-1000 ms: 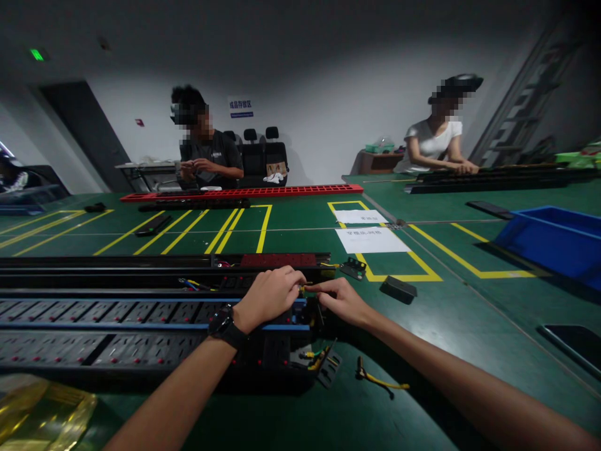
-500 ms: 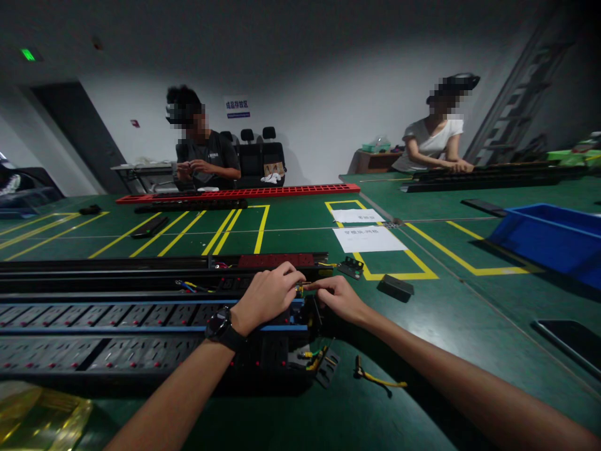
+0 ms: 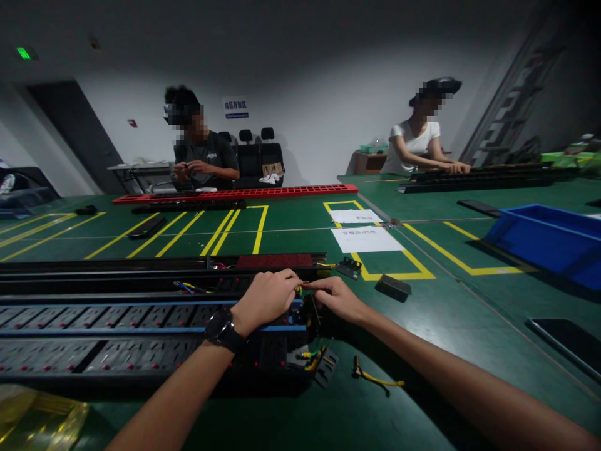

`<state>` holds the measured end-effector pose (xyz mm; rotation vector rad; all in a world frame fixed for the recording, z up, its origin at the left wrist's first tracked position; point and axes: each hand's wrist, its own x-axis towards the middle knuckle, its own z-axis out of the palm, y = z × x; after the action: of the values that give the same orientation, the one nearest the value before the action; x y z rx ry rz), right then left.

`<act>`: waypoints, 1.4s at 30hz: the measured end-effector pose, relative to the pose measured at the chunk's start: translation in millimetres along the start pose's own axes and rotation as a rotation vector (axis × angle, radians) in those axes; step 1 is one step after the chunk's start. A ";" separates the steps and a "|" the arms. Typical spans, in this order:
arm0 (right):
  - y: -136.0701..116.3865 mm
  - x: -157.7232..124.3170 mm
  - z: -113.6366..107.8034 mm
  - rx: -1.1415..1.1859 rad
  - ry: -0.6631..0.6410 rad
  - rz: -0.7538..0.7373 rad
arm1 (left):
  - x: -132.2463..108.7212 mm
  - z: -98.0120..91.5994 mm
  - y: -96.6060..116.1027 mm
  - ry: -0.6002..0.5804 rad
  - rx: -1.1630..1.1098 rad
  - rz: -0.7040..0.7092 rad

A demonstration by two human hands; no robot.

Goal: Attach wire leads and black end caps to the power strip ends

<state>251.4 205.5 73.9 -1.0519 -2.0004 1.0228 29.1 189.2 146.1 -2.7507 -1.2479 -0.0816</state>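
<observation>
At the right end of a blue-edged power strip [image 3: 141,316], my two hands meet fingertip to fingertip. My left hand [image 3: 270,297], with a black watch on the wrist, is closed over that end. My right hand [image 3: 340,300] has its fingers bent in a pinch, the index finger pointing left. A bit of yellow wire [image 3: 299,290] shows at the fingertips; what each hand grips is mostly hidden. Nearer to me lies a second strip [image 3: 136,354] of black sockets, with loose wires and a black end plate [image 3: 326,368] at its end.
A short yellow cable [image 3: 382,379] and a black block [image 3: 393,287] lie on the green table. Farther off are another end plate [image 3: 349,267], paper sheets [image 3: 369,240], a blue bin [image 3: 554,244] and a phone [image 3: 566,344]. Two people work across the table.
Both hands stay at the strip's end, and the left fingers have shifted slightly lower. The whole view has moved a little. The person at the right leans further left.
</observation>
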 end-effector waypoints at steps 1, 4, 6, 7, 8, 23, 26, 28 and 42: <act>0.2 0.4 -0.3 0.000 -0.005 0.001 | 0.2 0.4 -0.4 -0.005 -0.001 -0.002; 0.6 1.1 -0.7 0.004 -0.013 0.005 | 0.9 1.4 -1.4 -0.019 -0.008 -0.003; 0.2 1.2 -0.8 0.011 -0.023 0.004 | 1.4 2.1 -1.8 -0.024 -0.017 0.006; -0.2 1.1 -0.9 0.015 -0.027 0.000 | 1.6 2.5 -1.9 -0.025 -0.023 0.011; -0.7 1.0 -0.9 0.019 -0.029 -0.004 | 1.7 2.8 -2.0 -0.026 -0.031 0.012; -0.4 3.0 3.2 0.030 0.049 0.043 | -1.6 4.4 -1.2 0.028 -0.035 -0.023; -10.7 4.3 -1.6 -0.134 0.082 0.010 | -1.5 5.9 -1.5 0.037 -0.036 -0.024; -21.9 2.8 -13.2 -0.318 0.094 -0.064 | -1.4 6.3 -1.6 0.038 -0.036 -0.025; 26.0 -107.3 -137.0 -0.641 0.533 0.408 | -2.3 9.0 -5.0 0.083 -0.082 0.005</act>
<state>421.6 168.2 98.6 -1.8961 -1.7124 0.1968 23.9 191.9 137.3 -2.7870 -1.2438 -0.2496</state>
